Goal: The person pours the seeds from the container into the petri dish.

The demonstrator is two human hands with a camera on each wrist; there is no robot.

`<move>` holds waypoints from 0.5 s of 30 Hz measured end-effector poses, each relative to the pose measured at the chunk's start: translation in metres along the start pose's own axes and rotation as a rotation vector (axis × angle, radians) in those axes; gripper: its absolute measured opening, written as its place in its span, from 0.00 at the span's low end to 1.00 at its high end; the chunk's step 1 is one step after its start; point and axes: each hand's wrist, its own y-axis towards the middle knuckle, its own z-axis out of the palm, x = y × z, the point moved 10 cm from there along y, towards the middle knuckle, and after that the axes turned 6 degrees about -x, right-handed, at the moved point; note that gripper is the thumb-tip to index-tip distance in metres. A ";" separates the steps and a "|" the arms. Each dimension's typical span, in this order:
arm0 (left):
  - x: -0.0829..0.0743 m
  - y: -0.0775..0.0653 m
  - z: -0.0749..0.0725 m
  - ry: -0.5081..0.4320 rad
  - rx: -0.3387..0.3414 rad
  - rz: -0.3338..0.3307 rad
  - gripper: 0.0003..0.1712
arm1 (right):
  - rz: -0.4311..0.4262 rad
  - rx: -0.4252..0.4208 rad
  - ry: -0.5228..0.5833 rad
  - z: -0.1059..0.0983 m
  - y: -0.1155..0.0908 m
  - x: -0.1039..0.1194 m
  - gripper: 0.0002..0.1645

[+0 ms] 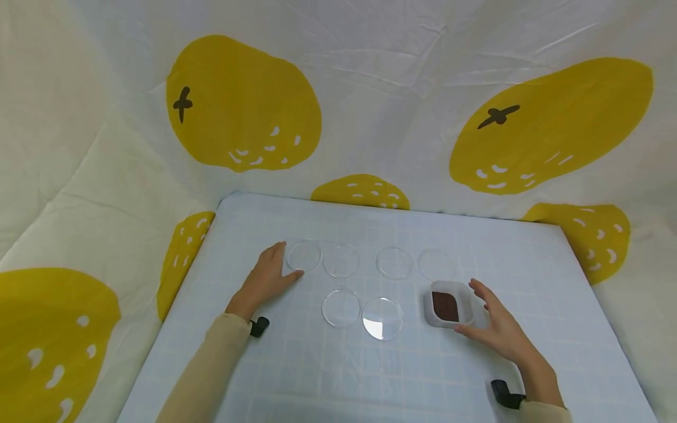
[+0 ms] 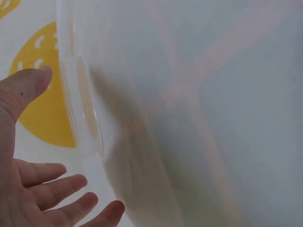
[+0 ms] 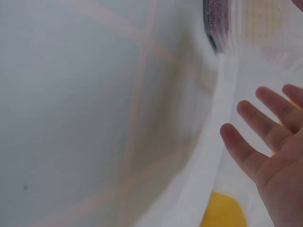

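My left hand (image 1: 268, 275) is beside the leftmost clear round dish (image 1: 304, 256) in the back row, thumb and fingers spread about its left side. The left wrist view shows this hand (image 2: 52, 189) with its fingers extended and apart, the dish's clear rim (image 2: 85, 109) just beyond them. On the right, a small translucent rounded-square tub (image 1: 466, 305) has a dark brown patch in its left half. Around the tub's right side, my right hand (image 1: 497, 326) has thumb and fingers apart. Straight, spread fingers of the right hand (image 3: 274, 137) show in the right wrist view, below the tub's dark part (image 3: 218, 23).
Three more clear dishes stand along the back row, among them a middle-left one (image 1: 341, 261) and a faint right one (image 1: 436, 265). Two others lie nearer, a left one (image 1: 341, 307) and a shiny one (image 1: 382, 318). Cloth (image 1: 381, 147) printed with yellow fruit hangs behind the pale table (image 1: 296, 376).
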 end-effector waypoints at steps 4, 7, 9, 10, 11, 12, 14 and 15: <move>0.000 0.003 0.002 0.006 -0.005 0.006 0.54 | 0.001 0.001 0.007 0.001 0.002 0.001 0.61; 0.002 0.005 0.005 0.020 -0.003 0.003 0.55 | -0.002 0.002 0.002 0.003 0.003 0.002 0.62; 0.003 0.006 0.007 0.030 0.002 -0.001 0.56 | -0.007 0.004 -0.006 0.004 0.004 0.003 0.62; 0.003 0.007 0.008 0.032 0.002 0.000 0.56 | -0.007 0.003 -0.012 0.005 0.005 0.003 0.62; 0.004 0.008 0.008 0.035 0.001 -0.001 0.56 | -0.009 0.006 -0.016 0.006 0.005 0.003 0.62; 0.004 0.009 0.009 0.038 0.000 -0.002 0.56 | -0.010 0.004 -0.021 0.006 0.005 0.003 0.62; 0.004 0.010 0.009 0.044 -0.003 0.003 0.56 | -0.003 0.011 -0.029 0.008 0.005 0.003 0.61; 0.004 0.010 0.009 0.050 -0.005 0.006 0.56 | 0.000 0.014 -0.034 0.008 0.005 0.002 0.61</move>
